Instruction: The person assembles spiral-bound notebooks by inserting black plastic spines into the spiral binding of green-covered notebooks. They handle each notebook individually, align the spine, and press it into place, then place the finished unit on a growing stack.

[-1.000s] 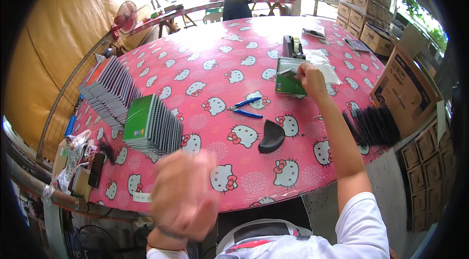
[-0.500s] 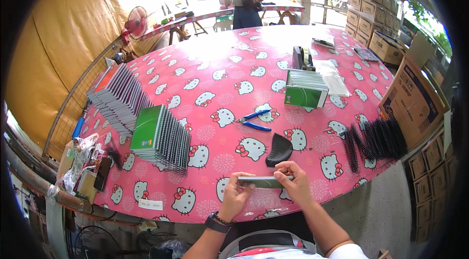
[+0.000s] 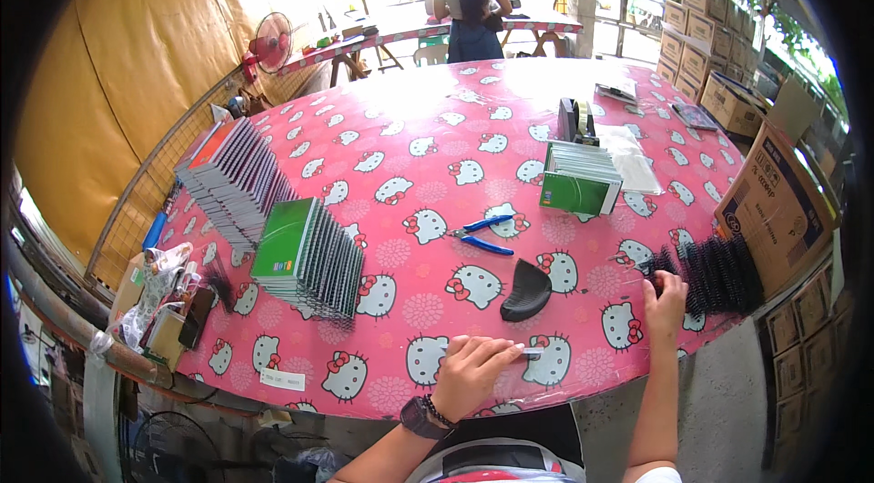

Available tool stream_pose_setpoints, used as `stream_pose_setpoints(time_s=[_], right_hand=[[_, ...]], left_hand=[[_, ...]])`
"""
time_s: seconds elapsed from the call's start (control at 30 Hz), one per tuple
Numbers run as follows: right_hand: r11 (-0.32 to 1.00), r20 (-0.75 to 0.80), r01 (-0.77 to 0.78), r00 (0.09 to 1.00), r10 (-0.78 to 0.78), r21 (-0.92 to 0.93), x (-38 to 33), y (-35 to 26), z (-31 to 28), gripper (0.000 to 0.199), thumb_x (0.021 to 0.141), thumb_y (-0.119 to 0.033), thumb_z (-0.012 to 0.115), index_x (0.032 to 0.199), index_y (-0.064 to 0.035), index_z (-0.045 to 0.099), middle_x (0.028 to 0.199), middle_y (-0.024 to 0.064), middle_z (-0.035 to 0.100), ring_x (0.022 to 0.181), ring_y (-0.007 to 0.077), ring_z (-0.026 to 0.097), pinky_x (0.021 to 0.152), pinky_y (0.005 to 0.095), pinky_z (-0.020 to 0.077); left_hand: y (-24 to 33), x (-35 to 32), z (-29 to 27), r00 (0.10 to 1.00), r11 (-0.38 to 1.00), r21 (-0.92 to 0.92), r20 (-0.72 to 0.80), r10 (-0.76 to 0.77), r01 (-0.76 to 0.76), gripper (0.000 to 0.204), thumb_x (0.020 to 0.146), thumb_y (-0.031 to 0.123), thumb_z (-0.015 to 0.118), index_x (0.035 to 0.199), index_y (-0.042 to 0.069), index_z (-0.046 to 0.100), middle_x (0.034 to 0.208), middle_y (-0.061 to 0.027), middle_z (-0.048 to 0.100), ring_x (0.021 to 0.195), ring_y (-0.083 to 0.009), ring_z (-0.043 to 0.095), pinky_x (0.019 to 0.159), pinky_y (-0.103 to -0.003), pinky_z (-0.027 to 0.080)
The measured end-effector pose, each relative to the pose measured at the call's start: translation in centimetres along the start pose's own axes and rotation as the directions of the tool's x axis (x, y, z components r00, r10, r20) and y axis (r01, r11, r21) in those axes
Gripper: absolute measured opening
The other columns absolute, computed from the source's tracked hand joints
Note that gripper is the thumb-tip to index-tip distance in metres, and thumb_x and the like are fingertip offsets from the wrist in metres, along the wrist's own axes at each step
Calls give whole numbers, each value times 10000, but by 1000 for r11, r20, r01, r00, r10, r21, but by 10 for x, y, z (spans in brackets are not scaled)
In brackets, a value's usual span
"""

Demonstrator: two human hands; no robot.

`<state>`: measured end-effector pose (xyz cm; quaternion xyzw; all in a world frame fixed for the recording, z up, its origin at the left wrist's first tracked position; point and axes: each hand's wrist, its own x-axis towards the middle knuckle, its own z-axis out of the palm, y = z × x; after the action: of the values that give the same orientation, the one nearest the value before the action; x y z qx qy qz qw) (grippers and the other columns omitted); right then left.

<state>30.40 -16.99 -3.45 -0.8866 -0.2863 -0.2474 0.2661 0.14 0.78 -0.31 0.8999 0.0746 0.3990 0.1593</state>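
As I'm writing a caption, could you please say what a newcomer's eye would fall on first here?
Probably the bright pink tablecloth across the middle. Next come the spiral-bound notebooks stacked on its left, the nearer stack green-topped, then the black coils at its right edge, with the right hand at them. The left hand is near the front edge.

Open far side: daylight, overexposed to white
Tabletop (image 3: pixel 401 255): washed-out glare at the far end, even light nearer
Tarp (image 3: pixel 164 73): bright patch at upper right
Standing person (image 3: pixel 471 14): head blurred
Fisheye rim: black corners, bowed edges
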Motion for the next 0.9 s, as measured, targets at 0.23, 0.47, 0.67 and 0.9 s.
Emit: stream_pose_setpoints(time_s=[0.23, 0.47, 0.67, 0.9], right_hand=[[979, 173, 29, 985, 6, -200, 10, 23, 11, 223, 785, -141, 708, 938, -23, 595, 907, 116, 575, 901, 304, 561, 816, 385, 465], [993, 125, -65, 991, 53, 94, 32, 19, -21, 117, 871, -80, 585, 954, 2, 576, 946, 172, 574, 921, 371, 556, 806, 445, 438], [948, 112, 110, 983, -149, 297, 28, -33, -34, 225, 907, -72, 511, 1097, 0, 608, 1092, 203, 618, 974, 388, 596, 823, 423, 473], [834, 437, -86, 878, -195, 545, 11, -54, -26, 190, 794, 30, 623, 983, 11, 613, 898, 127, 621, 820, 228, 628, 748, 327, 496]], left_hand=[[-9, -2, -8, 1000, 1000, 13, 28, -14, 14, 305, 767, 38, 632, 1042, 149, 706, 945, 14, 670, 826, -148, 616, 748, -305, 401], [-13, -2, -14, 998, 998, 63, 50, -25, 22, 367, 735, 35, 621, 1080, 143, 685, 961, 0, 640, 854, -158, 605, 777, -323, 412], [-14, 0, -11, 999, 996, 75, -1, -53, 53, 308, 719, 53, 666, 1004, 156, 718, 920, 0, 646, 848, -182, 591, 768, -334, 407], [-5, 16, 9, 995, 996, -10, -30, -92, 91, 209, 732, 55, 704, 923, 139, 720, 843, 8, 647, 791, -184, 560, 717, -329, 393]])
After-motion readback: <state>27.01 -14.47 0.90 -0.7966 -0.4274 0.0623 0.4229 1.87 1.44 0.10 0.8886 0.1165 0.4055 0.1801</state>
